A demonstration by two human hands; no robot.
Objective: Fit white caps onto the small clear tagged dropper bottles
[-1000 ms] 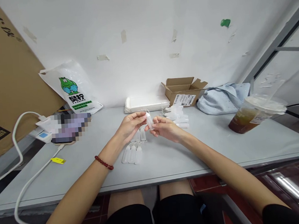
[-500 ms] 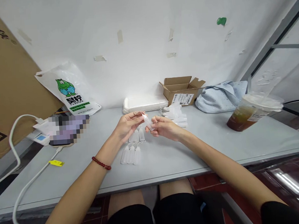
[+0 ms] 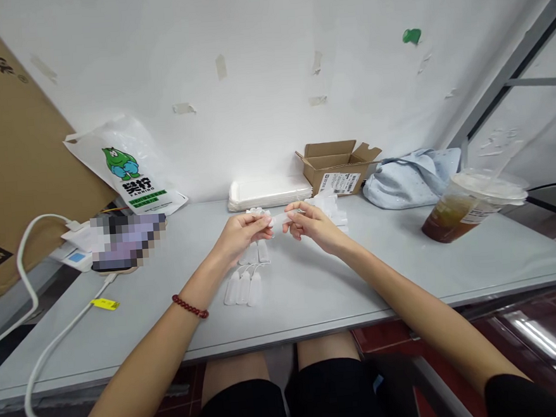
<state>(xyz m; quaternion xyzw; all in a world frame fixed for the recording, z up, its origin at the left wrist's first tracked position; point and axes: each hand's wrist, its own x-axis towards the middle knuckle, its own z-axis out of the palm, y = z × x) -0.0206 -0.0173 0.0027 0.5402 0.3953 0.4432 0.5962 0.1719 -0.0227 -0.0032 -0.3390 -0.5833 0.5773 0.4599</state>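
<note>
At the centre of the frame, the left hand [image 3: 247, 231] pinches a small translucent bottle [image 3: 277, 220], mostly hidden by the fingers; the right hand [image 3: 311, 225] is loosely curled at its other end, and I cannot tell whether it grips. More bottles [image 3: 254, 289] lie just below, the upper row partly covered by the left hand; a further pile of bottles [image 3: 328, 202] is half hidden behind the right hand. Pixelation masks the phone [image 3: 130, 243] at left, and the left edge cuts off a cardboard carton [image 3: 21, 144]. The grey desk [image 3: 331, 293] spans the frame below a white wall [image 3: 265, 31] bearing tape scraps [image 3: 221, 67]
</note>
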